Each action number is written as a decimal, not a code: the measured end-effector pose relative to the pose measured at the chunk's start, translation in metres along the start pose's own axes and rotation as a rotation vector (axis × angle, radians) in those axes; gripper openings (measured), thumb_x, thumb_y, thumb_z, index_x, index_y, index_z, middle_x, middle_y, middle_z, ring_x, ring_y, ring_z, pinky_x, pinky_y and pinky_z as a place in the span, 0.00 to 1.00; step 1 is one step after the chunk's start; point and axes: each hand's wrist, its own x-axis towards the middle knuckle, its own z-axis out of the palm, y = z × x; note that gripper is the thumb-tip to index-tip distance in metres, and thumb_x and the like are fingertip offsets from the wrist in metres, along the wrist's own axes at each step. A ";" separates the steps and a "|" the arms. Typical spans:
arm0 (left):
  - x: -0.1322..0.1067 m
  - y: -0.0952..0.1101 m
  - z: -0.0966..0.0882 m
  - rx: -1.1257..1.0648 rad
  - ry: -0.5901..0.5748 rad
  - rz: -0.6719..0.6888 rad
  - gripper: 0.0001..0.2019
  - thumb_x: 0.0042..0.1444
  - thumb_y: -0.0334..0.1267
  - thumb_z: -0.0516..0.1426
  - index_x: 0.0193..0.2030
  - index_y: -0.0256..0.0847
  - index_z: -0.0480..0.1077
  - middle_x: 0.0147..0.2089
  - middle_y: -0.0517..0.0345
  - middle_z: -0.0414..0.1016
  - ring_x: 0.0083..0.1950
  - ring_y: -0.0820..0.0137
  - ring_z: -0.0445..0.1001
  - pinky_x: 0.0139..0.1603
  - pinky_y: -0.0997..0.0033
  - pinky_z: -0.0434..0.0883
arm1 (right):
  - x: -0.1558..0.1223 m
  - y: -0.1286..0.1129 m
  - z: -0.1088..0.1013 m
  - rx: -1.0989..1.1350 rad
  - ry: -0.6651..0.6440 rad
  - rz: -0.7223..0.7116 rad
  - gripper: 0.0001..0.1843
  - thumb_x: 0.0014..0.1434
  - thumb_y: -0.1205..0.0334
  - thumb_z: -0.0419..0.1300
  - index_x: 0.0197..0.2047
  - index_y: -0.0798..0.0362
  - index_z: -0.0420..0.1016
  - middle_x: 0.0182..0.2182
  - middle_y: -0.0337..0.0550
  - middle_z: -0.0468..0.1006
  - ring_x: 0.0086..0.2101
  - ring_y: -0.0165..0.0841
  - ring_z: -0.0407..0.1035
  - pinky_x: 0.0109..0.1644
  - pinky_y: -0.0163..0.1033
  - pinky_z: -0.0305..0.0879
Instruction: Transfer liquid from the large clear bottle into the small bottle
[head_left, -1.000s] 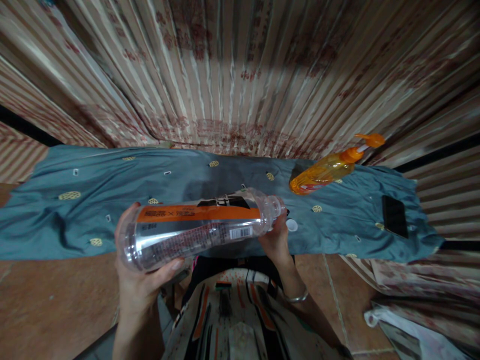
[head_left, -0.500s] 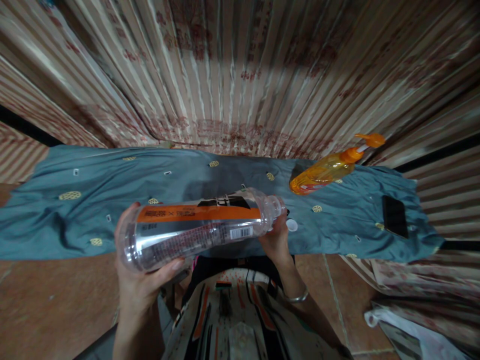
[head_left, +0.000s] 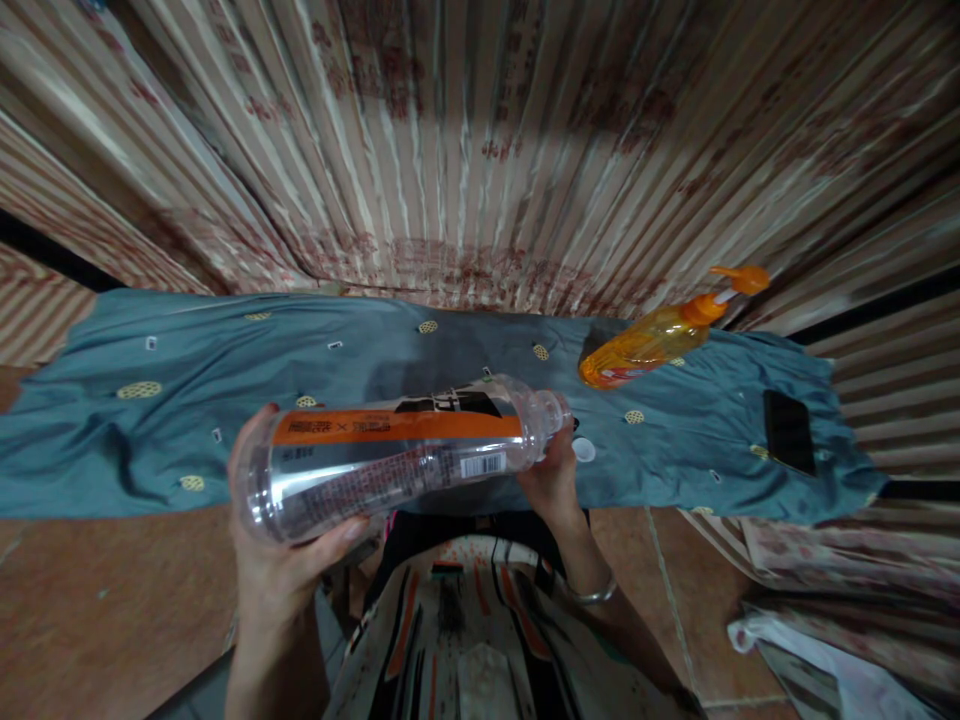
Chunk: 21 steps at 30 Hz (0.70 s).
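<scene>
A clear plastic bottle (head_left: 397, 460) with an orange and silver label lies sideways in the air above the cloth, its uncapped mouth pointing right. Around its base my left hand (head_left: 277, 550) is closed, thumb along the near side. My right hand (head_left: 553, 475) grips the neck; most of its fingers are behind the bottle. Just right of that hand, a white bottle cap (head_left: 584, 450) rests on the cloth. An orange pump bottle (head_left: 645, 345) with yellow-orange liquid stands farther back on the right.
A blue-green cloth (head_left: 375, 360) with yellow pineapple prints covers the narrow table. Toward its right end lies a black phone-like slab (head_left: 789, 432). Pleated curtains (head_left: 480, 180) hang behind and at both sides. Below is a brown tiled floor (head_left: 112, 610).
</scene>
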 end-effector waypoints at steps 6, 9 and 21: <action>-0.001 0.000 -0.001 0.008 0.001 0.008 0.59 0.29 0.53 0.80 0.74 0.58 0.68 0.69 0.54 0.75 0.68 0.44 0.76 0.75 0.38 0.68 | 0.000 0.002 0.000 -0.007 -0.015 0.006 0.52 0.58 0.56 0.73 0.78 0.50 0.53 0.68 0.58 0.74 0.64 0.51 0.75 0.65 0.58 0.77; -0.001 0.001 0.001 -0.004 0.007 -0.024 0.59 0.30 0.52 0.80 0.74 0.59 0.67 0.70 0.53 0.74 0.69 0.43 0.75 0.75 0.36 0.68 | -0.001 0.003 0.000 0.006 -0.016 0.008 0.53 0.58 0.57 0.73 0.79 0.49 0.52 0.68 0.58 0.74 0.64 0.51 0.75 0.65 0.57 0.78; -0.002 -0.004 -0.002 0.052 -0.005 0.034 0.59 0.32 0.54 0.79 0.76 0.56 0.66 0.73 0.49 0.72 0.71 0.41 0.75 0.73 0.36 0.70 | 0.002 -0.005 -0.002 -0.013 0.026 -0.060 0.47 0.61 0.55 0.70 0.77 0.51 0.55 0.66 0.59 0.75 0.62 0.49 0.76 0.66 0.58 0.76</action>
